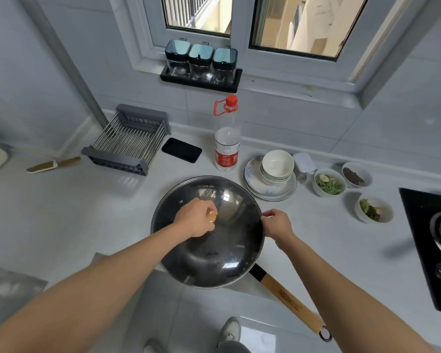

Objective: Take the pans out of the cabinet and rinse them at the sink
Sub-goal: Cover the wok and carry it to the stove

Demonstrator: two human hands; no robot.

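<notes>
Wok (214, 263) with its glass lid (229, 200) on sits on the table's (74, 212) front edge, wooden handle (290, 301) toward 5 o'clock, the left hand (195, 217) clamped around the lid knob (211, 215) while the right hand (278, 222) pinches the rim at 3 o'clock.

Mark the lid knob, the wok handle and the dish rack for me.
lid knob (211, 215), head view, on the wooden tip showing past the left hand (195, 219).
wok handle (288, 303), head view, mid wooden shaft.
dish rack (127, 138), head view, on the metal bars.
</notes>
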